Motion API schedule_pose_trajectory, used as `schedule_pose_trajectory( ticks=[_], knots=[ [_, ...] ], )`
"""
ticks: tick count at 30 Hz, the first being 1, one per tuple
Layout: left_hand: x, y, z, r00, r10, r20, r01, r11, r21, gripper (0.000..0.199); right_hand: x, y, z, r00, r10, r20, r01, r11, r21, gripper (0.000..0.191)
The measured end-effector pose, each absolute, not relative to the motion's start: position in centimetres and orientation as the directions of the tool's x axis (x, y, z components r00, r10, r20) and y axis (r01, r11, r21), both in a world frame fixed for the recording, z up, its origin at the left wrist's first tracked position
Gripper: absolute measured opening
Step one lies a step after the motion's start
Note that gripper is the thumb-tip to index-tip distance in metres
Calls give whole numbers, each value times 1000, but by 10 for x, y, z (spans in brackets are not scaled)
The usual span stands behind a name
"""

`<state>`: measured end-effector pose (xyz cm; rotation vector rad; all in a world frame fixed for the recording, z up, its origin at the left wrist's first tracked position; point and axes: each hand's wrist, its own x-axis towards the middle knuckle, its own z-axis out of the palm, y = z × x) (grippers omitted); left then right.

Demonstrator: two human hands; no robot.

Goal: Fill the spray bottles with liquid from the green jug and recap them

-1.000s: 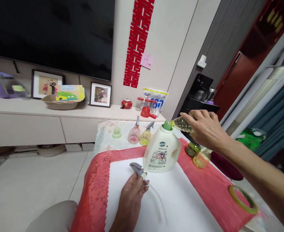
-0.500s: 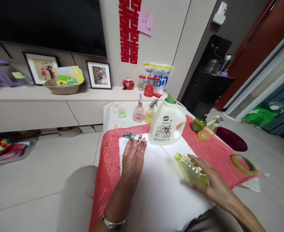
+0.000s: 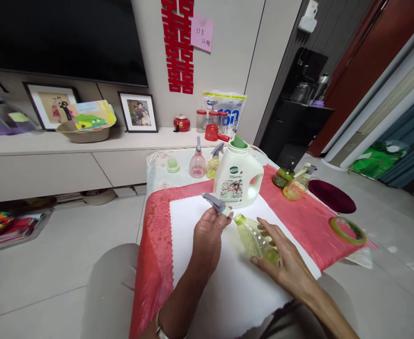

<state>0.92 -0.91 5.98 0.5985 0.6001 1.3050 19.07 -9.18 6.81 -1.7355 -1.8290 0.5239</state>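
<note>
My left hand pinches a grey spray nozzle by its pale collar, just left of the mouth of a clear yellow-green bottle. The bottle is tilted, its neck toward the nozzle. My right hand holds the bottle at its lower end, thumb below and fingers above. Most of the nozzle's tube is out of sight near the bottle mouth. Behind them stands a large white jug with a green spout. A white sheet lies under both hands.
Pink and yellow spray bottles and a green cap stand at the back of the table. To the right are a dark green bottle, another yellow bottle and a tape roll on the red cloth.
My left hand has moved right with the nozzle, and the bottle in my right hand has come left toward it. The tube, earlier in view, is now mostly out of sight. The view has shifted slightly.
</note>
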Motion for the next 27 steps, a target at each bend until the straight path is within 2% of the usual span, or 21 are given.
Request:
schedule_pose_trajectory(
  ticks=[8, 17, 21, 23, 25, 27],
  knots=[
    [18, -16, 62, 264, 964, -41, -686, 217, 695, 48, 179, -94, 57, 27, 943, 331, 795, 181, -579, 73],
    [20, -20, 64, 321, 940, -120, -697, 320, 642, 49, 180, -97, 47, -7, 925, 379, 790, 238, -565, 75],
    [22, -22, 61, 315, 939, -135, -645, 316, 695, 41, 178, -98, 43, 9, 913, 409, 775, 251, -579, 78],
    [23, -23, 60, 269, 954, -136, -618, 279, 735, 40, 177, -99, 42, 27, 913, 407, 742, 254, -620, 80],
    [21, -23, 62, 241, 961, -136, -600, 258, 757, 42, 177, -99, 44, 54, 938, 344, 651, 228, -724, 80],
    [15, -22, 67, 277, 949, -151, -585, 291, 758, 46, 179, -99, 47, 93, 975, 203, 436, 143, -888, 75]
  ],
)
